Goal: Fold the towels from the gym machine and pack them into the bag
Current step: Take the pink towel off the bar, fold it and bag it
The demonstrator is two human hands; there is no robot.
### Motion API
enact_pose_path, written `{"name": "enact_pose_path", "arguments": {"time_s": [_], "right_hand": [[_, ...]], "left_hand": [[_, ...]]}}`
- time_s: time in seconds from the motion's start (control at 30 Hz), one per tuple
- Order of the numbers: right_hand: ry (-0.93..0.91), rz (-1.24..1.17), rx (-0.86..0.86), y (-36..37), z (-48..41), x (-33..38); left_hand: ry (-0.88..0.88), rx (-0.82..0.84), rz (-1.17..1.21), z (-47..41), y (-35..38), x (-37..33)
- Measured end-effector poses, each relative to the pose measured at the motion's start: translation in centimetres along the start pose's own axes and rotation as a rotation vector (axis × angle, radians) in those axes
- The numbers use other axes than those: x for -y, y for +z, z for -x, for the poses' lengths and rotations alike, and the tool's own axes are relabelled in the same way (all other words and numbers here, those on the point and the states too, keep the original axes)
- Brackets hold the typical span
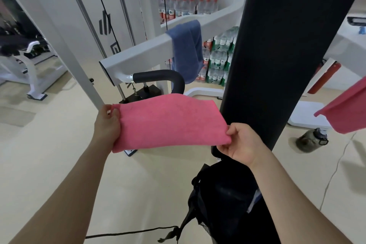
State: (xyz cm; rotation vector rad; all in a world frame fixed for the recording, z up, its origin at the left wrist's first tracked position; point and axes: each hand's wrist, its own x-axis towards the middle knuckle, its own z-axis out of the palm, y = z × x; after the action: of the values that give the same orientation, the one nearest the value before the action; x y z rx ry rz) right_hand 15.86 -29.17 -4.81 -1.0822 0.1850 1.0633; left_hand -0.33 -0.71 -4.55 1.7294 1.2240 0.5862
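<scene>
Head view: a person stands at a gym machine, both bare arms stretched forward and down over a pale floor (59, 144).
Left hand (108, 123): pinched on the left short end of the pink towel (168, 123), thumb on top.
Right hand (242, 142): pinched on the towel's right end, lower and nearer the body than the left.
Pink towel: held in the air between the two hands, already folded into a flat band; its long axis runs left to right, tilted down toward the right hand.
Bag (221, 200): black, low in the view, just beside the black padded column (277, 55), directly under the right forearm and below the towel's right end.
Key relation: the bag lies down and to the right of the towel, so the right hand is the nearer one; I judge the towel needs another fold or a swing rightward and down to reach it.
Bag mouth: cannot tell whether it is open.
Blue towel (187, 49): draped over the machine's white arm (138, 53), well beyond the hands, not yet folded.
Second pink cloth (346, 109): hangs at the right edge, apart from the hands.
Open room: clear floor to the left; the column crowds the right side.
Nearby: a dark bottle (313, 139) on the floor right of the column.
</scene>
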Motion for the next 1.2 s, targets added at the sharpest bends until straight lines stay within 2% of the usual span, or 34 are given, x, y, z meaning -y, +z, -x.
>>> {"name": "enact_pose_path", "arguments": {"time_s": [0.17, 0.23, 0.33, 0.43, 0.47, 0.57, 0.67, 0.77, 0.93, 0.97, 1.03, 1.1, 1.2], "right_hand": [[0.167, 0.157, 0.194, 1.9, -1.6, -0.2], [0.115, 0.184, 0.067, 3.1, -2.9, -0.3], [-0.139, 0.197, -0.221, 3.7, -4.1, -0.3], [-0.386, 0.381, -0.335, 2.6, -2.7, 0.4], [-0.413, 0.369, -0.311, 2.1, -1.8, 0.5], [-0.374, 0.119, -0.135, 0.6, 1.9, 1.1], [-0.407, 0.116, -0.019, -0.2, 5.5, 2.2], [-0.497, 0.237, 0.042, -0.2, 8.8, 3.4], [-0.678, 0.575, -0.094, -0.1, 12.3, 4.0], [-0.699, 0.603, -0.119, -0.4, 12.8, 4.0], [-0.722, 0.619, -0.162, -1.1, 13.7, 4.2], [-0.723, 0.663, -0.195, -1.9, 14.6, 4.5], [-0.703, 0.685, -0.2, -2.6, 15.4, 5.0]], "left_hand": [[0.035, 0.127, 0.188, 1.3, -1.1, -1.5], [0.057, 0.171, 0.217, 1.8, -1.8, -1.9], [0.102, 0.089, 0.259, 2.7, -2.4, -2.1], [0.102, 0.012, 0.356, 3.6, -2.9, -3.3], [0.094, 0.025, 0.395, 4.1, -2.8, -4.0], [0.069, 0.091, 0.437, 6.3, -1.8, -7.0], [0.153, 0.174, 0.371, 9.3, 0.2, -10.2], [0.224, 0.332, 0.425, 12.2, 3.5, -12.5], [0.01, 0.887, 0.683, 16.0, 7.6, -14.5], [0.047, 1.005, 0.699, 16.5, 8.0, -14.5], [0.307, 1.112, 0.567, 17.0, 8.5, -14.3], [0.645, 1.016, 0.293, 17.4, 8.9, -14.5], [0.928, 0.768, 0.027, 18.2, 9.5, -15.1]]}}
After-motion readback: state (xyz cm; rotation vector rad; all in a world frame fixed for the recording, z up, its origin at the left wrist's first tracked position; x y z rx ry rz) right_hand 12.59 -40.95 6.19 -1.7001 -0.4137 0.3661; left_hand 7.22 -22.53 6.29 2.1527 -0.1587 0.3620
